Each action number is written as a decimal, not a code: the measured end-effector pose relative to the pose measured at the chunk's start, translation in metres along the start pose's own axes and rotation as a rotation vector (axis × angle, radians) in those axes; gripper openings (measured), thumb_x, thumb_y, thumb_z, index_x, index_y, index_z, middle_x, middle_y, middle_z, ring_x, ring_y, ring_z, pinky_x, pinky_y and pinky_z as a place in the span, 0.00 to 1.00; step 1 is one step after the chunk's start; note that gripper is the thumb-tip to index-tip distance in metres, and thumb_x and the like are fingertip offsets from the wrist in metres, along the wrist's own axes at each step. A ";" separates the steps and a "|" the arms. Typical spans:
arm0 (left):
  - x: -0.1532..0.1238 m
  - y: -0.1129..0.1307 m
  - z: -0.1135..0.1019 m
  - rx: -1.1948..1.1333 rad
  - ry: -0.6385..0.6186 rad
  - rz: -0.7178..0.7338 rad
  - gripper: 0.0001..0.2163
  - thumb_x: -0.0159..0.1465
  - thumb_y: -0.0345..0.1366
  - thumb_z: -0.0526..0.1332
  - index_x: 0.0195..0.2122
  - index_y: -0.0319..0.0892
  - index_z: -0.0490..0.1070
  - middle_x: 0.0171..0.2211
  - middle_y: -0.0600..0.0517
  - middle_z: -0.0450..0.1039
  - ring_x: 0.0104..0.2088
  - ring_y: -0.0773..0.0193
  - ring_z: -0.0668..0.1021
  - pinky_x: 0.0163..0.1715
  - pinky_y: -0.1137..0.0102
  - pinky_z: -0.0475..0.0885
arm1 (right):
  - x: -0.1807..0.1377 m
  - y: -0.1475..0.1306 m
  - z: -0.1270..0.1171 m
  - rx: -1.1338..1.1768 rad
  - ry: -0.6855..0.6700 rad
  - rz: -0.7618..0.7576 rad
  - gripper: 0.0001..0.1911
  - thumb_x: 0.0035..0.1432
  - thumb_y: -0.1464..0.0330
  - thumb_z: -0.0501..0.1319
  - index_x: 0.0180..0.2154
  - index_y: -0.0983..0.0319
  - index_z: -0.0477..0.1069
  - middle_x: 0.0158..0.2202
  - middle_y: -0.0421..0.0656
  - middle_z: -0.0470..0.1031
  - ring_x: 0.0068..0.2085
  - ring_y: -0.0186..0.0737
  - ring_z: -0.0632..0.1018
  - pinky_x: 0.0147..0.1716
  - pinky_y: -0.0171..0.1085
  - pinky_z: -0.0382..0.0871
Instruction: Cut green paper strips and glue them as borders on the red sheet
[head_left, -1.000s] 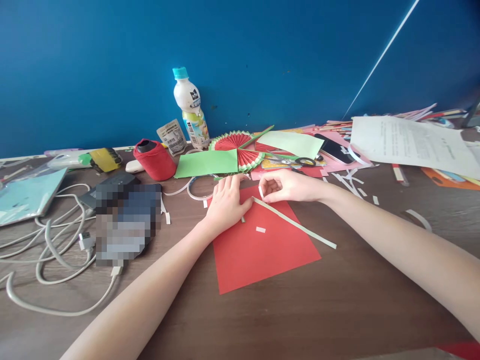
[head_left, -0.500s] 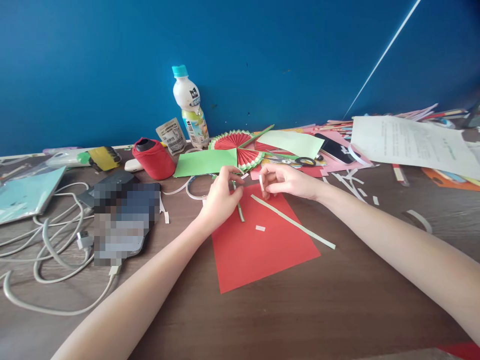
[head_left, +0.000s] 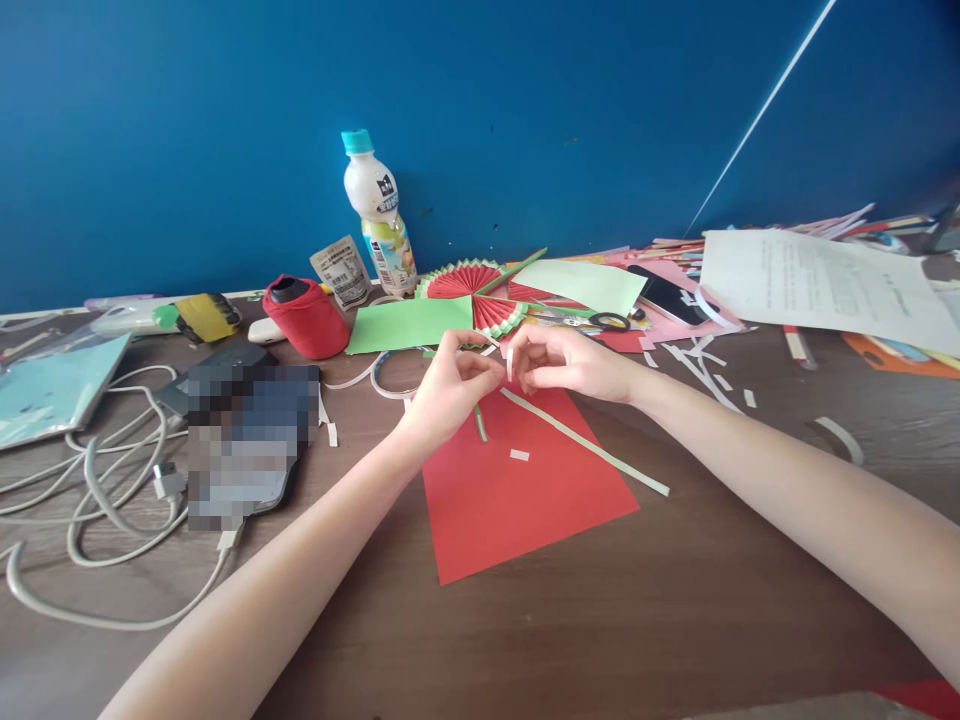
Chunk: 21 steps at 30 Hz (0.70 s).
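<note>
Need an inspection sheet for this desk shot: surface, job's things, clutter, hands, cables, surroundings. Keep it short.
Surface: brown wood table; red paper sheet lies flat mid-table.
Job's things: thin green strip hangs from the left hand; small white piece pinched in the right hand; long pale strip lies across the red sheet.
Clutter: bottle, red pouch, green paper, pleated fan, scissors, printed page, paper scraps along the back.
Hands: left hand and right hand, fingertips nearly meeting above the sheet's far edge.
Cables: white cables looped at left, apart from the hands.
Surroundings: blue wall; nobody else seen.
</note>
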<state>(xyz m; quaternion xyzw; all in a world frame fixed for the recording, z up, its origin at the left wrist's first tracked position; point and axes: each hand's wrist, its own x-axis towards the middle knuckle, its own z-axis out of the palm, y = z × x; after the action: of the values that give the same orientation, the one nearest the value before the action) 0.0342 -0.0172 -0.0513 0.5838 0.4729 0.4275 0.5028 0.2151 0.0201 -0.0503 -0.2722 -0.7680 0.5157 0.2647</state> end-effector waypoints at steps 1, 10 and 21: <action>0.000 0.000 0.000 -0.002 0.000 0.001 0.14 0.53 0.30 0.59 0.40 0.43 0.58 0.26 0.58 0.71 0.33 0.67 0.75 0.41 0.66 0.64 | 0.000 0.000 0.000 0.000 -0.002 0.002 0.08 0.52 0.77 0.54 0.35 0.61 0.63 0.32 0.39 0.69 0.30 0.32 0.73 0.35 0.38 0.68; -0.001 0.001 0.000 -0.047 -0.020 -0.037 0.15 0.52 0.31 0.61 0.39 0.43 0.57 0.24 0.59 0.69 0.30 0.69 0.72 0.37 0.68 0.62 | -0.001 -0.003 0.005 -0.421 0.097 -0.052 0.09 0.51 0.76 0.54 0.35 0.59 0.65 0.32 0.39 0.71 0.32 0.35 0.71 0.31 0.35 0.64; 0.003 -0.002 -0.002 -0.255 0.129 -0.034 0.18 0.51 0.32 0.63 0.40 0.44 0.57 0.28 0.59 0.73 0.36 0.66 0.76 0.44 0.66 0.63 | 0.002 -0.006 0.007 -0.231 0.277 0.065 0.06 0.56 0.69 0.54 0.33 0.63 0.69 0.28 0.40 0.70 0.27 0.33 0.71 0.28 0.36 0.62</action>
<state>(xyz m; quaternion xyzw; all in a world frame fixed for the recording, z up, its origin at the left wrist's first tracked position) 0.0325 -0.0141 -0.0527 0.4782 0.4558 0.5122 0.5488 0.2078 0.0147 -0.0468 -0.3940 -0.7691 0.3901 0.3180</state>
